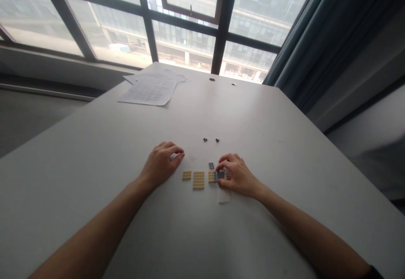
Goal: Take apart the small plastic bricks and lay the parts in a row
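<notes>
My right hand (237, 175) has its thumb and fingertips around a small dark grey building-brick piece (220, 175), low over the table. Just left of it is a tan plate (211, 177) with a grey strip along its right side. A small grey studded piece (211, 166) sits above that. Partly hidden behind my right hand are brownish studded pieces (228, 174). My left hand (163, 161) rests on the table, fingers loosely curled, with a gap by the thumb and nothing seen in it. Nearest to it are a small tan plate (186, 175) and a larger tan plate (198, 180).
Two small clusters of dark pieces, one on the left (205, 139) and one on the right (217, 140), lie farther back on the white table (253, 123). A pale translucent sheet (224, 196) lies below my right hand. Printed papers (152, 89) are at the far left.
</notes>
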`<state>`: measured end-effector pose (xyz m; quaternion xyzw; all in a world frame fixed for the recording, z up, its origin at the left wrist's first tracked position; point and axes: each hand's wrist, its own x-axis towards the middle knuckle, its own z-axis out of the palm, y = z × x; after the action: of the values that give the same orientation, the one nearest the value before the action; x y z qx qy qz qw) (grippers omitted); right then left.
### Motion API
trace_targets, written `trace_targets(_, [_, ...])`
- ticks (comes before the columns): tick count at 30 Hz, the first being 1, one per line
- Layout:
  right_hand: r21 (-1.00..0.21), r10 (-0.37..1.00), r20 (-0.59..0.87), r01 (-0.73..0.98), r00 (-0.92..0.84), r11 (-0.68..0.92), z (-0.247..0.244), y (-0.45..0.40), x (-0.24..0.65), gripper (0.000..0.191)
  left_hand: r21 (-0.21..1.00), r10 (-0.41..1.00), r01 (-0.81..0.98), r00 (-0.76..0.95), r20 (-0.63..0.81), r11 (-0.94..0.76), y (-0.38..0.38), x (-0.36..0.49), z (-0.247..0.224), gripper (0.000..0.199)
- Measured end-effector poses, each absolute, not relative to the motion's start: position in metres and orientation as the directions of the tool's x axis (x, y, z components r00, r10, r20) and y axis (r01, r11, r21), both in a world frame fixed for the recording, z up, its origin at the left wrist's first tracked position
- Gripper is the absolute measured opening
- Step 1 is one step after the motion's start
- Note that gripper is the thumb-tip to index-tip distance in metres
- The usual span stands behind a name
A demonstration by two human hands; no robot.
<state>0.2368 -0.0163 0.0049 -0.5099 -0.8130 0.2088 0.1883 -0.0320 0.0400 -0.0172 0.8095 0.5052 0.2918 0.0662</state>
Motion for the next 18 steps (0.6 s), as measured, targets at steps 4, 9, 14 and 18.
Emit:
trace_targets(4, [-0.526,0.909,0.087,0.756,-0.407,0.389,0.005,-0.018,0.237,0.026,0.398,0.856,0.78,0.324,0.403,-0.483,0.04,-0.032,-0.017,0.026])
trace_targets(9, [-0.504,0.91,0.101,0.768,-0.402,0.395,0.004,-0.019,0.237,0.026,0.392,0.852,0.781,0.326,0.41,-0.487,0.04,-0.032,-0.017,0.026])
trace_targets(14, [-0.502,0.916,0.129,0.772,-0.379,0.39,0.005,-0.021,0.241,0.029,0.385,0.847,0.778,0.336,0.412,-0.496,0.04,-0.032,-0.017,0.026])
trace_targets(18, [-0.523,0.926,0.217,0.764,-0.309,0.378,0.008,-0.013,0.25,0.031,0.387,0.852,0.782,0.334,0.403,-0.489,0.04,-0.033,-0.018,0.025])
